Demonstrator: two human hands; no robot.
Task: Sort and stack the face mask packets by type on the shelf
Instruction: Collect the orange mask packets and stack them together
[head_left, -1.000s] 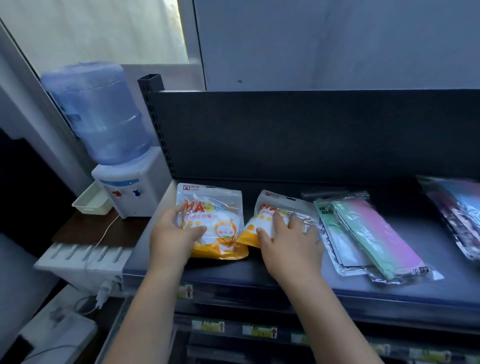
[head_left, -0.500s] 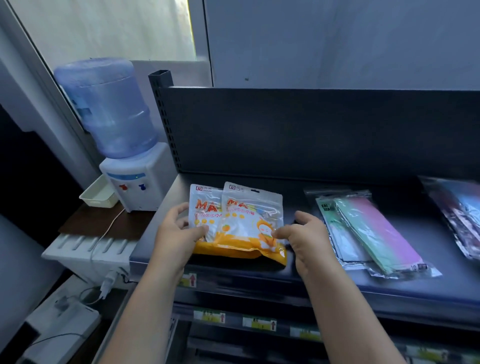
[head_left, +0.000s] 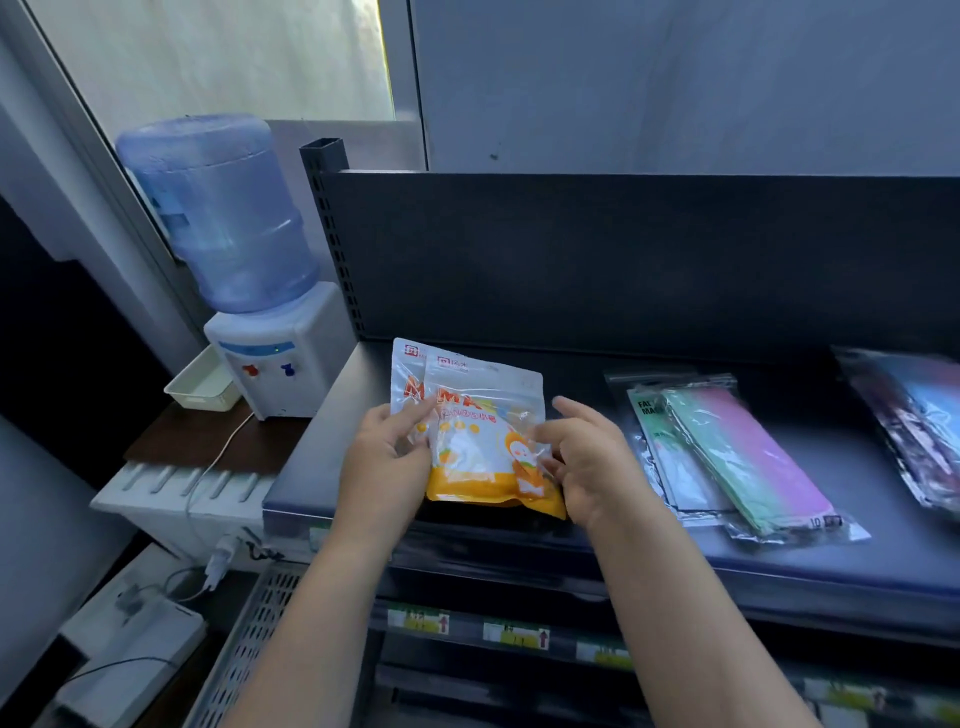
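Note:
Two orange-and-white face mask packets (head_left: 475, 441) lie stacked, nearly aligned, near the front left of the dark shelf (head_left: 779, 551). My left hand (head_left: 387, 462) holds the stack's left edge, thumb on top. My right hand (head_left: 587, 462) holds the right edge, fingers curled round it. To the right lies a pile of clear packets with green and pink masks (head_left: 727, 457). At the far right edge sit dark multicoloured packets (head_left: 914, 421).
A water dispenser (head_left: 244, 291) with a blue bottle stands left of the shelf, beside a small cream tray (head_left: 200, 384). The shelf's dark back panel (head_left: 623, 260) rises behind the packets. Lower shelves with price tags (head_left: 514, 634) lie below.
The second orange packet was slid left onto the first. Both hands have since squared the two into one stack, which now sits closer together.

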